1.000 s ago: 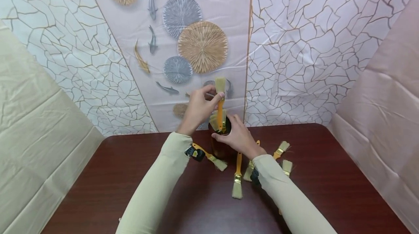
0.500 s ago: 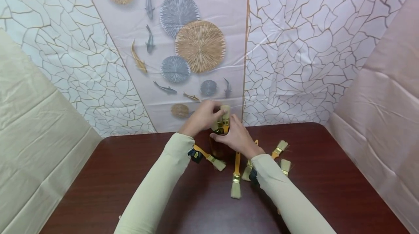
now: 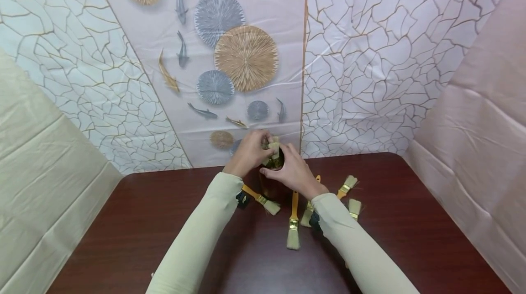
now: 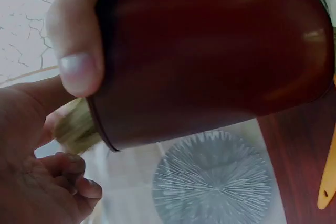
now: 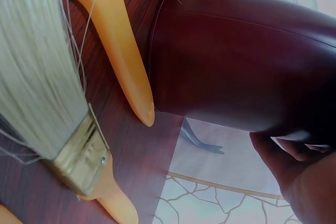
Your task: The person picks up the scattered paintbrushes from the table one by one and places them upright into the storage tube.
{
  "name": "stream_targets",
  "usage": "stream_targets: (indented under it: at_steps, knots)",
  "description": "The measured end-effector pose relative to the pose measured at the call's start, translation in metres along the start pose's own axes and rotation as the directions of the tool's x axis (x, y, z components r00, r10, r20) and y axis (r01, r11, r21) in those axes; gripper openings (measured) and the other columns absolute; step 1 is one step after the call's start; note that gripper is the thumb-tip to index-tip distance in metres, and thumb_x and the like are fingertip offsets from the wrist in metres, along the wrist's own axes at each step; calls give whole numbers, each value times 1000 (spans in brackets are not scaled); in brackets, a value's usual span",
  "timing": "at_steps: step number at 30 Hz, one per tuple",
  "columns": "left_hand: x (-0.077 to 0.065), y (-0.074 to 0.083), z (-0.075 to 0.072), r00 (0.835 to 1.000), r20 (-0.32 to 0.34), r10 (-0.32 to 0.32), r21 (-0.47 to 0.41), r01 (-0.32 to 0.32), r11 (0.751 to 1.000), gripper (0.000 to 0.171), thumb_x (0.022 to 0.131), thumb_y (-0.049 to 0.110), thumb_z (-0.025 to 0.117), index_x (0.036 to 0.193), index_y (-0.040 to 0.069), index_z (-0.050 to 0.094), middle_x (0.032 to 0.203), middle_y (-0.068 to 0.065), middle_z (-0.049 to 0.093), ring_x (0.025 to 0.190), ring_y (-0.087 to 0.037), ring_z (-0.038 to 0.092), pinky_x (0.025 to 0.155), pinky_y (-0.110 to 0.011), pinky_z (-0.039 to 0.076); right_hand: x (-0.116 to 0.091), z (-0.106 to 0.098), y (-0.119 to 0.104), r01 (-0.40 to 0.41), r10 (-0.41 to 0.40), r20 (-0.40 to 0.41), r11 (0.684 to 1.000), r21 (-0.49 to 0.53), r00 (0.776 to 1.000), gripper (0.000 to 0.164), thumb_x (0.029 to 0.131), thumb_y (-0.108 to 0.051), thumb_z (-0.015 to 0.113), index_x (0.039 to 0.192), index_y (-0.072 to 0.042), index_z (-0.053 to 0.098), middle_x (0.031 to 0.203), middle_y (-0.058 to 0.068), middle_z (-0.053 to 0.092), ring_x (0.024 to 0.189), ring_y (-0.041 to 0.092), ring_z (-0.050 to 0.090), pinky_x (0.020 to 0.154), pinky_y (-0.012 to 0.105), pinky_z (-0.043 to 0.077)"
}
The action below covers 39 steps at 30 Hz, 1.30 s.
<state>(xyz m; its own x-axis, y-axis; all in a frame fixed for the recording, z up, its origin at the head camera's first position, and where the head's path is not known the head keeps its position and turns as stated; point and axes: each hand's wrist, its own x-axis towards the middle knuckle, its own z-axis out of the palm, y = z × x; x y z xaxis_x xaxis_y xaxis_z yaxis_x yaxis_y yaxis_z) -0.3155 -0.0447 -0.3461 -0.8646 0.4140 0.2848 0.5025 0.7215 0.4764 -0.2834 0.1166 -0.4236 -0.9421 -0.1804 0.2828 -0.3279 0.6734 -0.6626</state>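
Note:
A dark reddish-brown cylindrical cup (image 4: 210,61) stands at the back of the table, with brush bristles showing above its rim. My right hand (image 3: 293,168) grips the cup near its top, thumb at the front. Over the opening, my left hand (image 3: 251,151) pinches a paintbrush (image 3: 274,148) by its pale bristles; the brush stands bristles up with its handle hidden inside the cup. Other bristles beside it are partly covered by the fingers. In the left wrist view, the left fingers curl near bristles (image 4: 79,129) at the rim.
Several yellow-handled paintbrushes lie on the dark wooden table (image 3: 164,221): one left of the cup (image 3: 267,204), one in front (image 3: 293,225), others by the right forearm (image 3: 347,186). A patterned cloth (image 3: 246,56) hangs close behind the table's back edge.
My left hand has lowered the paintbrush from above the cup, handle first, into it. The right hand keeps its grip on the cup. The head view has shifted slightly.

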Motion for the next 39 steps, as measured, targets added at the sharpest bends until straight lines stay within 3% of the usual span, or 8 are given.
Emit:
stream_targets:
  at_steps: [4, 9, 15, 21, 25, 31, 35, 39]
  knots:
    - [-10, -3, -5, 998, -56, -23, -101, 18, 995, 23, 96, 26, 81, 103, 8, 67, 98, -7, 64, 89, -22, 60, 79, -37, 52, 1, 2, -1, -14, 14, 8, 1000, 11, 1000, 105, 84, -70, 77, 165, -18, 35, 138, 7, 47, 108, 30, 58, 92, 52, 53]
    - [-25, 0, -24, 996, -89, -9, -220, -11, 976, 28, 102, 35, 73, 112, 8, 68, 106, -8, 65, 96, -24, 63, 87, -42, 54, 1, 0, 0, -35, 34, 22, 999, 15, 999, 110, 84, -72, 76, 167, -15, 31, 143, 9, 45, 114, 32, 57, 97, 54, 52]
    - [-43, -5, -44, 997, -77, 18, -254, -38, 966, 28, 105, 38, 68, 114, 12, 69, 108, -3, 72, 98, -21, 71, 81, -40, 59, -1, -3, 4, -30, 30, 28, 999, 12, 999, 120, 79, -85, 69, 168, -14, 28, 142, 10, 46, 115, 31, 56, 99, 54, 51]
    - [-65, -25, -51, 1000, -26, 10, -239, -16, 971, 35, 107, 40, 64, 127, 12, 68, 122, -2, 69, 108, -20, 69, 93, -41, 58, 1, -3, 1, -37, 37, 37, 999, 21, 999, 123, 79, -87, 67, 167, -11, 28, 149, 15, 43, 126, 36, 55, 104, 59, 49]
    - [-79, -47, -42, 1000, 18, -24, -240, 28, 970, 40, 108, 42, 61, 134, 13, 65, 129, -4, 68, 115, -24, 68, 98, -45, 56, 1, -2, -2, -44, 43, 48, 999, 21, 998, 123, 80, -85, 68, 168, -10, 26, 153, 15, 41, 129, 36, 54, 105, 59, 49]
    - [-90, -72, -15, 996, 60, -69, -249, 81, 965, 41, 108, 36, 62, 138, 8, 64, 133, -8, 68, 122, -27, 66, 102, -50, 54, -1, -3, -2, -53, 51, 50, 998, 27, 997, 119, 82, -80, 71, 168, -13, 25, 157, 15, 38, 135, 38, 52, 107, 61, 47]
    - [-94, -76, 6, 992, 68, -105, -293, 120, 949, 50, 105, 35, 68, 146, 9, 59, 138, -9, 65, 122, -27, 66, 101, -49, 54, -1, -2, -3, -56, 55, 36, 998, 24, 998, 113, 85, -71, 76, 168, -13, 26, 158, 16, 38, 136, 40, 51, 107, 63, 46]
    - [-93, -71, 26, 990, 70, -120, -336, 136, 932, 72, 100, 40, 75, 159, 12, 46, 148, -9, 59, 134, -29, 59, 106, -52, 50, -1, -1, -4, -55, 55, 32, 998, 19, 998, 110, 86, -65, 78, 168, -12, 27, 157, 17, 39, 136, 41, 51, 107, 64, 46]
